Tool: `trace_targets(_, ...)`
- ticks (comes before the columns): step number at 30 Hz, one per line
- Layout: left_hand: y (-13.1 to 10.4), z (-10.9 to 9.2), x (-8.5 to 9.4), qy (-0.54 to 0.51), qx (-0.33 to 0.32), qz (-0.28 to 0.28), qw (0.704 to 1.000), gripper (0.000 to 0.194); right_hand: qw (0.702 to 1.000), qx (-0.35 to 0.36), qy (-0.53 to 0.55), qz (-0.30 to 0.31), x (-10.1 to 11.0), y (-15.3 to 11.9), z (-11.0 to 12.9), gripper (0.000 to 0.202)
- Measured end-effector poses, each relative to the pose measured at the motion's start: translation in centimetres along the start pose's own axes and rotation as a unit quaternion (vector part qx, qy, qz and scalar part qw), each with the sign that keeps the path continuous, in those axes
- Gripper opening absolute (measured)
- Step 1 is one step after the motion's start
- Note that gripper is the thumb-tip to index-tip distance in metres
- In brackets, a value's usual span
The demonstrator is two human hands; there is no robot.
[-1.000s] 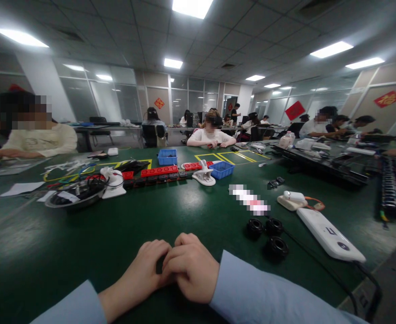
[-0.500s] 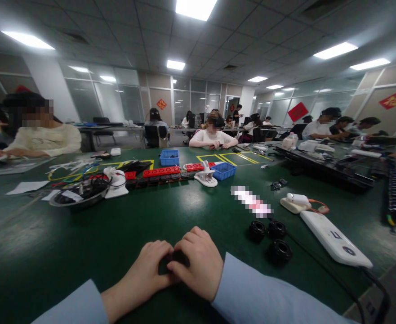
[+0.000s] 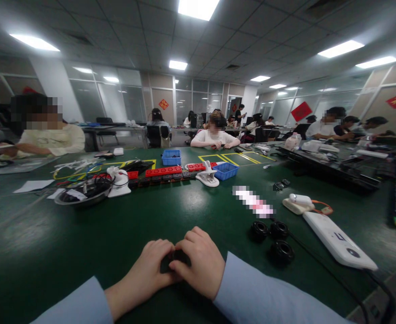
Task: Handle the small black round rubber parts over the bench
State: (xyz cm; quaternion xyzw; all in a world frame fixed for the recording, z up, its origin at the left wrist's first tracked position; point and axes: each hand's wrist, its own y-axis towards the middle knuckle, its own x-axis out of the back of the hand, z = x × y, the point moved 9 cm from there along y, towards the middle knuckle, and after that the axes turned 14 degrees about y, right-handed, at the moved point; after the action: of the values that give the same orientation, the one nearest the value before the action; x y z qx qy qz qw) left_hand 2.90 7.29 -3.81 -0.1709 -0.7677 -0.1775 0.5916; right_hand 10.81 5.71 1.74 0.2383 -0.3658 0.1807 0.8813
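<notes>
My left hand (image 3: 149, 265) and my right hand (image 3: 202, 262) rest together on the green table (image 3: 110, 238) at its near side. Their curled fingers meet at the tips, and the thumbs come together below, framing a small dark gap. Whatever the fingers may hold is hidden. Light blue sleeves cover both forearms. To the right of my right hand lie three black ring-shaped parts (image 3: 282, 258). Beyond them is a blurred pink-and-white patch (image 3: 251, 201). Farther right sits a white oblong device (image 3: 329, 234) with a black cable.
A metal bowl (image 3: 83, 201) of black cables stands at left, beside a white clip-like stand (image 3: 119, 188). Red-and-black socket strips (image 3: 164, 172) and blue bins (image 3: 226, 171) (image 3: 171, 157) lie across the middle. A person (image 3: 214, 135) sits opposite; another person (image 3: 49, 137) sits at left.
The whole view has shifted slightly to the right in the picture. My hands keep the same pose, touching each other on the table.
</notes>
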Motion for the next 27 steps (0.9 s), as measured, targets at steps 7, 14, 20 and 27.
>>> trace_targets(7, 0.1, -0.2, 0.0, -0.002, -0.006, 0.006, 1.000, 0.015, 0.997, 0.065, 0.027, 0.020, -0.1, -0.5, 1.6, 0.023)
trace_targets(14, 0.0, -0.3, 0.2, -0.003, -0.001, 0.017, 1.000, 0.011, 0.991, 0.113, 0.032, 0.059, -0.9, -0.8, 2.2, 0.031)
trace_targets(20, 0.0, -0.1, 0.1, 0.002, 0.005, 0.013, 1.000, 0.010, 0.985, 0.144, 0.044, 0.078, -1.2, -1.1, 2.8, 0.024)
trace_targets(27, 0.0, -0.3, 0.1, -0.001, -0.010, 0.008, 1.000, 0.010, 0.982, 0.159, 0.025, 0.097, -1.4, -1.0, 2.9, 0.018)
